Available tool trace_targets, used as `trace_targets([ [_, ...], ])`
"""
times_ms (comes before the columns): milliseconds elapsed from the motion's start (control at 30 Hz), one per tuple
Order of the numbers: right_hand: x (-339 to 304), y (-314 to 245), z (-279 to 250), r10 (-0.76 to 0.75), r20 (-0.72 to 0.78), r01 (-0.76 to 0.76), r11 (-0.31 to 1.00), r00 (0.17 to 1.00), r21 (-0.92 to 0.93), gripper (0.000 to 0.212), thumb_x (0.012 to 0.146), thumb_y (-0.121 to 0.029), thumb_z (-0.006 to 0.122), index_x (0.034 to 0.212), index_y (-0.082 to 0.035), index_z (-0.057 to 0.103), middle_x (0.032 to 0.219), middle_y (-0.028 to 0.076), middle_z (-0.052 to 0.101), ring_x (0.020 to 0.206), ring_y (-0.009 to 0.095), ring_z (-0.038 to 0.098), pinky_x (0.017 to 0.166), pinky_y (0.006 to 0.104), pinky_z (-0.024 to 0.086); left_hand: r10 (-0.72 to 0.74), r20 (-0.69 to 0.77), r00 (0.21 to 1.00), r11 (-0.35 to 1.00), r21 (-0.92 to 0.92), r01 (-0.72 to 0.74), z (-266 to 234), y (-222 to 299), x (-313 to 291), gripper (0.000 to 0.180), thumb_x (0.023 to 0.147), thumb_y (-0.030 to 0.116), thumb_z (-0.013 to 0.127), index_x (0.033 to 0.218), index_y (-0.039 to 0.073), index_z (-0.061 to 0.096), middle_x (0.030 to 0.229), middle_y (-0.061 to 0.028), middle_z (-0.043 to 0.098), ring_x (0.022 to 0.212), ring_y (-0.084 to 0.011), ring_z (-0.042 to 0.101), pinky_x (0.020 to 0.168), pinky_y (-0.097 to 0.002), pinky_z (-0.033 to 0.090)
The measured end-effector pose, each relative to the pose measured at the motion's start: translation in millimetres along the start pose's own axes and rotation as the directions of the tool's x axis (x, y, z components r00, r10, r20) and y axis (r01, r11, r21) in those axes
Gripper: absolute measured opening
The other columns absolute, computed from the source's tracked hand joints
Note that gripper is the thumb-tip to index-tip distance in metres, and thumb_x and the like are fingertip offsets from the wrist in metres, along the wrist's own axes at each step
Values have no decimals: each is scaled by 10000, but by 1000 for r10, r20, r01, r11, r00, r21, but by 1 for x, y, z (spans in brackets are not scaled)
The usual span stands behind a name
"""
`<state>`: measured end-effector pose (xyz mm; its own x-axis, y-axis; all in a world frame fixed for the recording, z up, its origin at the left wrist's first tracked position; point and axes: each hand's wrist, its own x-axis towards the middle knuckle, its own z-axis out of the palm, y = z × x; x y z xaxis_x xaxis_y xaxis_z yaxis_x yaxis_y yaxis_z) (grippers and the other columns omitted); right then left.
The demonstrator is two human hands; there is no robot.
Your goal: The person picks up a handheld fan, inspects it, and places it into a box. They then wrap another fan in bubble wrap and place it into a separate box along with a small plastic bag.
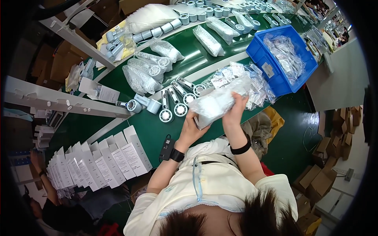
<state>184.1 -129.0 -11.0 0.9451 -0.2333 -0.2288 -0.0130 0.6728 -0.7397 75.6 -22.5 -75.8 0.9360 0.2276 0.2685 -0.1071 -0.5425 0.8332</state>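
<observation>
I hold a white, bubble-wrapped package (214,106) in front of my body, above the table. My left hand (191,131) grips its near left end, with the fingers partly hidden beneath it. My right hand (236,109) is closed round the right side, thumb on top. A grey edge shows at the package's lower left; what lies inside cannot be made out. Just left of it, several grey-blue handheld devices with round vented heads (166,115) lie on the green table (130,135). Small printed packets in clear bags (258,92) are heaped to the right.
A blue bin (256,51) of bagged packets stands at the right. White boxes (103,167) line the left side. Bubble-wrapped pieces (143,70) lie beyond the devices, near the green conveyor belt (185,37). A metal post (67,96) juts in; another person's arm (47,183) is at far left.
</observation>
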Motion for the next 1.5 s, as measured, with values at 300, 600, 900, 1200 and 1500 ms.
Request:
trace_targets([
  [300,-7,-18,-23,-239,932,924,337,271,-183,453,752,-137,568,1189,-121,448,1135,157,468,1089,341,402,926,458,313,201,-288,936,959,-139,-249,17,-10,5,741,585,112,801,1025,100,205,1194,-275,339,1052,-403,445,822,-439,409],
  [600,150,10,-102,-15,740,737,-79,673,-671,399,654,-121,674,1042,-92,586,1089,121,505,1062,294,431,896,487,338,143,-48,989,990,3,-143,-27,-17,-26,778,561,107,809,1092,100,241,1205,-217,333,1101,-342,419,884,-420,375],
  [900,182,23,-115,329,780,847,-205,532,-491,259,636,-52,680,874,-66,580,990,90,531,993,287,471,850,421,367,-50,-133,990,981,178,73,-50,38,-15,298,663,37,695,913,12,533,1126,-165,452,948,-288,532,783,-339,449],
  [1200,95,-30,-36,8,895,894,27,447,-447,175,673,11,644,748,-28,490,817,88,522,763,271,521,715,332,400,-298,-233,926,944,73,322,-55,36,1,107,647,-12,651,677,-40,553,735,-123,550,549,-241,531,515,-308,416],
  [1500,57,-32,-23,114,757,667,401,643,-628,177,680,26,642,776,-23,501,811,101,548,739,274,549,660,266,419,-298,-248,922,952,-7,306,-58,24,5,114,620,-4,687,665,-39,587,609,-90,518,476,-155,445,454,-266,340],
])
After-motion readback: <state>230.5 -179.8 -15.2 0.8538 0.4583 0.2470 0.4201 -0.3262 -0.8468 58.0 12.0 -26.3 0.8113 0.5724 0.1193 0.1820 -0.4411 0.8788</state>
